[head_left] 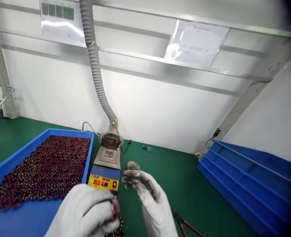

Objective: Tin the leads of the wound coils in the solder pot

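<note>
My left hand point(86, 210), in a white glove, is closed at the lower middle in front of the solder pot point(107, 158). Between its fingers shows part of a small dark coil with red wire point(114, 211). More coils point(118, 230) lie just below these fingers, partly hidden. To the right, my right hand point(147, 197) wears a white glove with blackened fingertips. Its fingers stretch leftward, slightly bent, and I see nothing in them. Just beyond the fingertips sits a small round greyish container point(133, 165), which the hand partly overlaps in view.
On the left, a blue tray point(24, 219) holds many small dark red coils. A ribbed exhaust hose point(97, 72) hangs over the solder pot. Red-handled pliers point(185, 223) lie at lower right, near stacked blue trays point(246, 184). A small blue-and-red tool point(147, 148) lies near the wall.
</note>
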### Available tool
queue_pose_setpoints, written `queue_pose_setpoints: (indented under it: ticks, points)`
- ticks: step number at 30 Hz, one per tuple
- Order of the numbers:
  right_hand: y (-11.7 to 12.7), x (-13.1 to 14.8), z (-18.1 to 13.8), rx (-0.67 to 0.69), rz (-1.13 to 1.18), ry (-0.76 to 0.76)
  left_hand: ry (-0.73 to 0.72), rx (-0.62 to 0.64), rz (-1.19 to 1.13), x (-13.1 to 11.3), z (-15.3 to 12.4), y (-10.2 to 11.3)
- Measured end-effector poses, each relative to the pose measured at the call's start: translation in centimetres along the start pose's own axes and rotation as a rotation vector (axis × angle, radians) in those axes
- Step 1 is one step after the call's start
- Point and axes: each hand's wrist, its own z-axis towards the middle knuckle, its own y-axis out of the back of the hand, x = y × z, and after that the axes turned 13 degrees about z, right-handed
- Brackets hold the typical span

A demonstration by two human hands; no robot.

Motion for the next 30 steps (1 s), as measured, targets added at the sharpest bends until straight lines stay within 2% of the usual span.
queue_pose_setpoints:
  ticks: [3, 5, 7, 9, 12, 15, 18, 20, 22, 24, 27, 30]
  points:
    - [-0.3, -3.1, 1.3, 0.081, 0.219, -0.017, 0.085, -0.267, 0.142, -0.3, 4.0, -0.4]
    - [0.1, -4.9, 2.3, 0.111, 0.241, -0.009, 0.083, -0.334, 0.217, -0.4, 4.5, -1.4]
    - [0.5, -6.4, 3.0, 0.087, 0.242, 0.026, 0.05, -0.342, 0.252, -0.3, 4.0, -2.6]
    - [0.6, -7.3, 3.3, 0.046, 0.249, 0.056, 0.065, -0.333, 0.236, 0.0, 3.1, -3.6]
    - [0.4, -7.2, 3.2, 0.017, 0.237, 0.061, 0.196, -0.309, 0.121, 0.3, 1.9, -4.3]
    - [-0.5, -5.9, 2.4, -0.017, 0.128, 0.062, 0.311, -0.193, 0.088, 0.5, 1.4, -4.6]
    - [-1.4, -4.7, 1.6, -0.113, -0.105, 0.079, 0.239, -0.046, 0.025, 0.9, 1.5, -4.8]
    - [-1.8, -4.5, 1.3, -0.154, -0.272, 0.111, 0.198, -0.034, -0.06, 1.1, 1.6, -4.9]
    - [-1.9, -4.3, 1.3, -0.112, -0.334, 0.126, 0.218, -0.062, -0.144, 1.4, 1.7, -4.8]
    - [-1.6, -4.1, 1.6, -0.004, -0.258, 0.133, 0.259, -0.057, -0.241, 1.5, 1.7, -4.7]
    - [-0.9, -3.3, 2.2, 0.125, -0.124, 0.13, 0.32, 0.001, -0.375, 1.4, 1.8, -4.4]
    - [-0.5, -2.7, 2.5, 0.173, -0.094, 0.117, 0.32, 0.061, -0.448, 1.2, 2.0, -4.0]
